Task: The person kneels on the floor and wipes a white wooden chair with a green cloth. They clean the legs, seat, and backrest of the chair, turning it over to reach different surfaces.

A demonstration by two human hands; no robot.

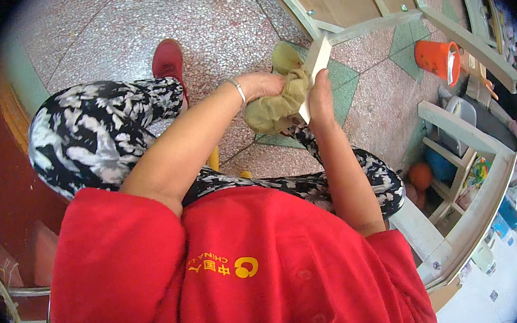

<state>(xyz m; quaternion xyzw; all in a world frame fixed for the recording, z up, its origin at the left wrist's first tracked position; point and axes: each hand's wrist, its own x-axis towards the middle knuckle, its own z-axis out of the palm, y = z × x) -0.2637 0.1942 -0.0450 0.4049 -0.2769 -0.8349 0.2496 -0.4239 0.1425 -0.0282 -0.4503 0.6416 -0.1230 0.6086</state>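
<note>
My left hand [265, 84], with a silver bracelet at its wrist, is bunched into an olive-green cloth [280, 104]. The cloth lies against the left side of a pale wooden bar [318, 59], and a loose fold sticks out above the hand. On the bar's other side, my right hand [320, 97] grips its lower part; its fingers are partly hidden. The bar's upper end meets the corner of a pale wooden frame [363, 28] with a brown panel. Whether the two are joined, I cannot tell.
Speckled floor tiles [224, 26] spread between my knees. An orange bucket [429, 60] stands to the right. Nearer on that side is a white wooden piece of furniture [470, 132], with an orange ball [420, 176] beside it. A red-brown surface [8, 190] lies at left.
</note>
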